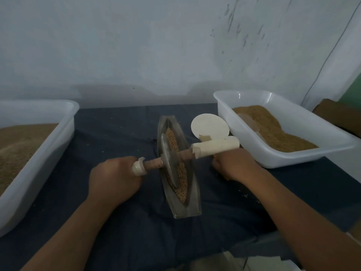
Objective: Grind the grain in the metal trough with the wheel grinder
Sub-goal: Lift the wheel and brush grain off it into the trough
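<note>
With the wheel grinder [169, 163] standing in the grain [175, 143] of the metal trough [188, 209] mid-table [117, 133], left hand [115, 178] curled round its handle, right hand [234, 165] against the other with its grip hidden, uneven pushing could tip the narrow trough and spill grain.

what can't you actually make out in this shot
All in the head view:
the grip of the right hand on the wheel grinder, hidden by the hand's own back;
the left tub, cut off by the frame's left edge;
the pale thing in the right tub, half buried and blurred.
</note>
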Tool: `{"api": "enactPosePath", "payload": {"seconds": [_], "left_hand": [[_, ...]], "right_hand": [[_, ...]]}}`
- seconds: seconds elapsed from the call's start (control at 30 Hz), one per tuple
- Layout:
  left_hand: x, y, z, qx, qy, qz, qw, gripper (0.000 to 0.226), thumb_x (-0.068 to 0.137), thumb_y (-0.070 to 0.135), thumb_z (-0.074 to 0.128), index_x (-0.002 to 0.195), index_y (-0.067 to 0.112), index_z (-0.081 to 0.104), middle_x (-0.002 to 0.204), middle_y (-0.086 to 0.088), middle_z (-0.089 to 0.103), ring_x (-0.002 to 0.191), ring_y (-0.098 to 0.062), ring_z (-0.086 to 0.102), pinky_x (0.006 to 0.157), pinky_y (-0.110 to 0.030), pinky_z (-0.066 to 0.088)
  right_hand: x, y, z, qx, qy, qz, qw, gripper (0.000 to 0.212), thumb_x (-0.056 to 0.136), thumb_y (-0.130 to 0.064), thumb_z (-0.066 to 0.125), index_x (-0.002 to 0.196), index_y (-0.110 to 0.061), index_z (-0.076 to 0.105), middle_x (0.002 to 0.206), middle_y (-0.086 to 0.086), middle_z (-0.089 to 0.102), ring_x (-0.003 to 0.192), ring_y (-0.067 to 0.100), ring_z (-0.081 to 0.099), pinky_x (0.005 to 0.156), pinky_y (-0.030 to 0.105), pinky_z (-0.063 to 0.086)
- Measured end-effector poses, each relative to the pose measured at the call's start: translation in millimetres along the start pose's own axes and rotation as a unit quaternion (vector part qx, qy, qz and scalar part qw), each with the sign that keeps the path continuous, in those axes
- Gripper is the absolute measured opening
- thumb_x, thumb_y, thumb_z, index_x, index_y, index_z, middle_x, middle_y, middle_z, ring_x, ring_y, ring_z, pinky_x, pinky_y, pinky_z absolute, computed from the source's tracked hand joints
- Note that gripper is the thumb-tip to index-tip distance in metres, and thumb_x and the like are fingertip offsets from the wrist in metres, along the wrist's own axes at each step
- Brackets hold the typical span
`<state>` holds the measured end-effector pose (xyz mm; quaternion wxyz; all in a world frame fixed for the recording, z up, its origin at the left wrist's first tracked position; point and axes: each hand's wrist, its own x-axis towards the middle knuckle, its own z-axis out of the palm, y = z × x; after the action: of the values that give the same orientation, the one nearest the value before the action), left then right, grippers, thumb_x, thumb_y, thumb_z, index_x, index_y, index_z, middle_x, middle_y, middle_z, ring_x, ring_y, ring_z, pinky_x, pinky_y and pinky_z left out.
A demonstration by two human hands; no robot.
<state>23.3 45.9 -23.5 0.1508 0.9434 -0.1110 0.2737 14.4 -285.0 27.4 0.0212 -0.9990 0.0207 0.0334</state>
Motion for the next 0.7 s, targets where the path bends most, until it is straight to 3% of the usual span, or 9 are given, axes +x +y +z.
{"api": "enactPosePath", "payload": {"seconds": [0.13, 0.23, 0.3, 0.37, 0.4, 0.47, 0.5, 0.63, 0.7], "left_hand": [[-0.2, -0.2, 0.3, -0.007, -0.007, -0.011, 1.000, 0.046, 0.092, 0.053, 0.061, 0.056, 0.030, 0.045, 0.051, 0.014, 0.050, 0.046, -0.018, 0.054, 0.048, -0.029, 0.049], [0.4, 2.6, -0.5, -0.010, -0.004, -0.013, 1.000, 0.044, 0.090, 0.049, 0.064, 0.055, 0.030, 0.045, 0.049, 0.013, 0.049, 0.044, -0.016, 0.049, 0.046, -0.025, 0.042], [1.0, 2.8, -1.8, -0.020, -0.011, -0.022, 0.999, 0.044, 0.089, 0.048, 0.066, 0.055, 0.032, 0.044, 0.049, 0.013, 0.047, 0.045, -0.014, 0.047, 0.046, -0.023, 0.039], [1.4, 1.3, -2.6, -0.041, -0.022, -0.042, 0.998, 0.041, 0.090, 0.049, 0.065, 0.057, 0.031, 0.048, 0.051, 0.014, 0.051, 0.048, -0.015, 0.054, 0.049, -0.029, 0.048], [1.4, 0.8, -2.9, -0.048, -0.021, -0.050, 0.997, 0.040, 0.090, 0.049, 0.064, 0.058, 0.030, 0.050, 0.052, 0.013, 0.053, 0.049, -0.016, 0.056, 0.051, -0.031, 0.051], [2.4, 1.2, -4.6, -0.061, -0.013, -0.061, 0.996, 0.038, 0.089, 0.048, 0.066, 0.059, 0.029, 0.052, 0.052, 0.013, 0.054, 0.051, -0.014, 0.057, 0.051, -0.032, 0.052], [2.8, 1.5, -5.5, -0.070, -0.013, -0.067, 0.995, 0.036, 0.087, 0.047, 0.068, 0.059, 0.029, 0.052, 0.053, 0.013, 0.055, 0.051, -0.013, 0.057, 0.052, -0.032, 0.051], [4.0, -0.7, -8.3, -0.091, -0.015, -0.069, 0.993, 0.035, 0.081, 0.036, 0.079, 0.058, 0.029, 0.053, 0.053, 0.012, 0.056, 0.052, -0.012, 0.058, 0.051, -0.033, 0.050], [4.8, -1.2, -9.3, -0.097, -0.007, -0.061, 0.993, 0.037, 0.080, 0.031, 0.082, 0.057, 0.028, 0.052, 0.052, 0.012, 0.054, 0.050, -0.010, 0.055, 0.049, -0.031, 0.047]], "right_hand": [[11.6, 19.9, -7.4, 0.313, 0.067, 0.022, 0.947, 0.027, 0.109, -0.026, 0.050, 0.094, -0.041, 0.067, 0.074, 0.000, 0.069, 0.069, 0.016, 0.068, 0.060, 0.030, 0.052], [18.7, 25.9, -11.8, 0.463, 0.090, -0.077, 0.878, 0.040, 0.105, -0.010, 0.061, 0.106, -0.047, 0.076, 0.098, -0.012, 0.077, 0.088, 0.009, 0.074, 0.064, 0.027, 0.059], [28.2, 25.7, -14.4, 0.434, 0.119, -0.113, 0.886, 0.039, 0.095, -0.005, 0.074, 0.110, -0.040, 0.072, 0.100, -0.010, 0.077, 0.102, 0.010, 0.073, 0.086, 0.042, 0.064], [40.2, 22.7, -19.5, 0.380, 0.095, -0.128, 0.911, 0.043, 0.082, -0.026, 0.089, 0.110, -0.042, 0.060, 0.105, -0.011, 0.070, 0.100, 0.002, 0.070, 0.101, 0.045, 0.058], [46.6, 18.5, -21.6, 0.358, 0.095, -0.129, 0.920, 0.043, 0.079, -0.038, 0.090, 0.107, -0.043, 0.057, 0.102, -0.012, 0.068, 0.094, 0.001, 0.070, 0.098, 0.040, 0.058], [57.6, 4.9, -27.9, 0.276, 0.201, -0.080, 0.937, 0.011, 0.096, -0.040, 0.073, 0.098, -0.040, 0.062, 0.088, -0.012, 0.068, 0.082, 0.008, 0.070, 0.076, 0.026, 0.055], [61.9, -3.9, -33.3, 0.246, 0.254, -0.058, 0.934, 0.011, 0.105, -0.040, 0.062, 0.097, -0.032, 0.065, 0.083, -0.008, 0.069, 0.078, 0.012, 0.069, 0.068, 0.024, 0.050], [76.0, -37.7, -51.8, 0.437, 0.293, -0.092, 0.846, 0.023, 0.112, -0.028, 0.049, 0.096, -0.020, 0.064, 0.070, 0.003, 0.069, 0.059, 0.014, 0.066, 0.054, 0.025, 0.051], [79.0, -52.0, -60.3, 0.467, 0.261, -0.133, 0.834, 0.025, 0.112, -0.025, 0.049, 0.094, -0.014, 0.064, 0.068, 0.005, 0.069, 0.054, 0.013, 0.064, 0.053, 0.021, 0.049]]}}
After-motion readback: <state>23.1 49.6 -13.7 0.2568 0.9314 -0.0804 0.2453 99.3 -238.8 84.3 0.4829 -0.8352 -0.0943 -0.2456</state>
